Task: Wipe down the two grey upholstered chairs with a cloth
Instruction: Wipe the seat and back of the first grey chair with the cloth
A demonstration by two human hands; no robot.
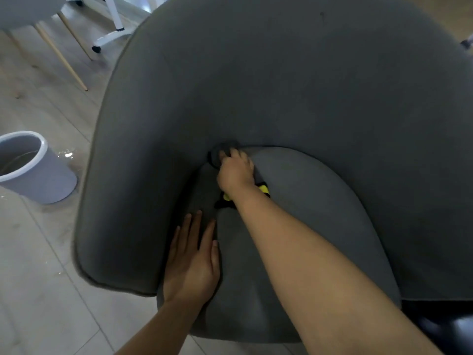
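A grey upholstered chair (294,80) fills most of the view, its curved back wrapping around the seat cushion (320,201). My right hand (234,171) is shut on a dark grey cloth (217,155) with a yellow and black edge, pressing it into the crease where the seat meets the back. My left hand (194,262) lies flat, fingers spread, on the seat's left side next to the armrest. A second grey chair (28,8) with pale wooden legs shows partly at the top left.
A grey bucket with a white rim (41,172) stands on the pale wood-look floor at the left, with wet patches beside it. A white wheeled frame (112,34) stands at the top. Something black (440,326) sits at the bottom right.
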